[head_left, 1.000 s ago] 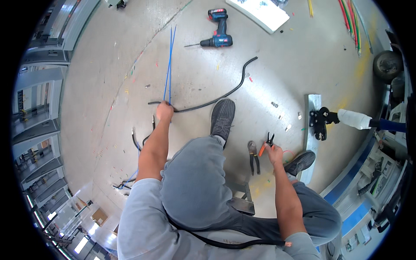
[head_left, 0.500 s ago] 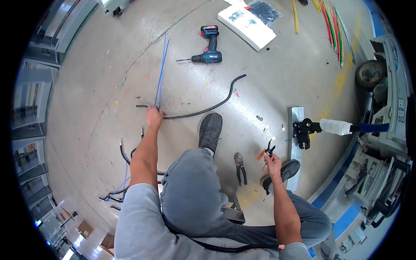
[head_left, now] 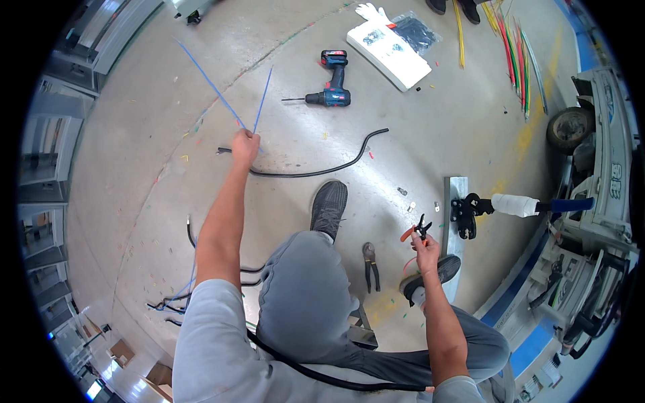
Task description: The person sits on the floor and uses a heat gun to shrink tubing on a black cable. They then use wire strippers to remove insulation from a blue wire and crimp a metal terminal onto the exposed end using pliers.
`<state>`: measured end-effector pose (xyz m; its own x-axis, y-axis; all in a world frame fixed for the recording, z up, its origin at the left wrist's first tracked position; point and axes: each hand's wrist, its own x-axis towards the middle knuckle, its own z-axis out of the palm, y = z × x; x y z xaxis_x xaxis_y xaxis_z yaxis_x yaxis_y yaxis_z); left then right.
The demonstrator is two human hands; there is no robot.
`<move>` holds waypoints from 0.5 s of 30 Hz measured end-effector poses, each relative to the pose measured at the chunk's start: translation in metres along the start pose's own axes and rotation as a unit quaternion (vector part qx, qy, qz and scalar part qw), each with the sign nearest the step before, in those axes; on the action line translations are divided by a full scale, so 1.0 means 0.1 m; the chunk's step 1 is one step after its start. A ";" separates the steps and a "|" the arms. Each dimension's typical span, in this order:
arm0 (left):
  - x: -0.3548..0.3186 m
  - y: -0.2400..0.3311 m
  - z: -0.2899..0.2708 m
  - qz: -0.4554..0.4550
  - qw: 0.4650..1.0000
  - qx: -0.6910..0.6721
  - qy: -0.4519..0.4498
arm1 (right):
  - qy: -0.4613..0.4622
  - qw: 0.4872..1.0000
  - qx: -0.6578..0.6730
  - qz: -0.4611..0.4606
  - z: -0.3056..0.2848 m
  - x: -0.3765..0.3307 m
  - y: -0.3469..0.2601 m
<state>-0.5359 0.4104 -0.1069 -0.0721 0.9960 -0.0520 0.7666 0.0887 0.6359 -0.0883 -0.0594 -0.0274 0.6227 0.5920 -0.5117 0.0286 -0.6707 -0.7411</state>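
In your left hand [head_left: 246, 145], the fingers are closed in a pinch and have hold of the thin blue strips [head_left: 263, 99], which spread upward from them in a V; whether they are two pieces or one bent piece, I cannot tell. They look light, springy and rather smooth, so I judge that a small pinch is enough, best made low, near where they meet, because the free ends may swing. In your right hand [head_left: 426, 254], the fingers are curled around the orange-handled pliers [head_left: 421, 229], whose jaws stand parted. These should feel solid but not heavy; hold them by the handles, well behind the cutting part. Just below the left fingers, on the floor [head_left: 282, 208], the black cable [head_left: 316, 175] passes behind your wrist; whether it touches, I cannot tell. It is probably heavier and stiffer, so take it near the middle of its length. Left of the right fingers and a little lower lie the dark-handled pliers [head_left: 369, 258]; to their right is the black-headed tool [head_left: 465, 216], over a metal bar [head_left: 457, 187]. Farther, above and right of the left fingers, lies the drill [head_left: 334, 94].
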 end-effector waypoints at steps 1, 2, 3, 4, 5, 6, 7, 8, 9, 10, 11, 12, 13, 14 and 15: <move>-0.07 0.05 0.09 -0.026 1.000 -0.001 -0.003 | 0.001 1.000 0.011 0.002 0.00 -0.01 -0.01; -0.13 0.04 0.16 -0.054 0.999 -0.003 -0.003 | 0.005 1.000 0.017 0.002 0.00 -0.02 -0.06; -0.17 0.02 0.20 -0.076 0.997 0.014 -0.009 | 0.009 1.000 0.023 0.002 0.00 -0.05 -0.11; -0.19 0.00 0.23 -0.099 0.995 0.030 -0.015 | 0.013 1.000 0.028 0.002 -0.01 -0.08 -0.16; -0.25 -0.07 0.26 -0.124 0.991 0.048 -0.023 | 0.009 1.000 0.024 0.008 -0.02 -0.12 -0.20; -0.26 -0.13 0.30 -0.145 0.988 0.040 -0.017 | 0.005 1.000 0.019 0.014 -0.03 -0.16 -0.24; -0.25 -0.19 0.34 -0.166 0.985 0.032 -0.011 | 0.001 1.000 0.014 0.019 -0.05 -0.18 -0.30; -0.24 -0.16 0.39 -0.184 0.983 0.023 -0.010 | 0.002 1.000 -0.005 0.027 -0.09 -0.21 -0.28; -0.24 -0.16 0.42 -0.186 0.982 0.040 0.000 | 0.002 0.999 -0.024 0.035 -0.13 -0.24 -0.27; -0.24 -0.15 0.45 -0.187 0.981 0.057 0.010 | 0.003 0.998 -0.043 0.043 -0.17 -0.26 -0.26; -0.22 -0.18 0.48 -0.188 0.979 0.076 0.021 | 0.009 0.996 -0.084 0.019 -0.21 -0.27 -0.23; -0.20 -0.22 0.51 -0.206 0.975 0.081 0.018 | 0.015 0.992 -0.125 -0.005 -0.25 -0.28 -0.21; -0.16 -0.27 0.52 -0.223 0.971 0.085 0.014 | 0.020 0.986 -0.165 -0.028 -0.27 -0.27 -0.20; -0.14 -0.39 0.55 -0.241 0.966 0.092 0.010 | 0.013 0.986 -0.165 -0.022 -0.27 -0.27 -0.21; -0.10 -0.56 0.54 -0.261 0.963 0.071 -0.002 | 0.002 0.986 -0.164 -0.019 -0.27 -0.26 -0.27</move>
<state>-0.5434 0.3955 -0.1836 -0.4697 0.8150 -0.3394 0.7061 0.5775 0.4098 -0.0841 -0.0688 0.0178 0.6191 0.6180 -0.4846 0.3028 -0.7572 -0.5788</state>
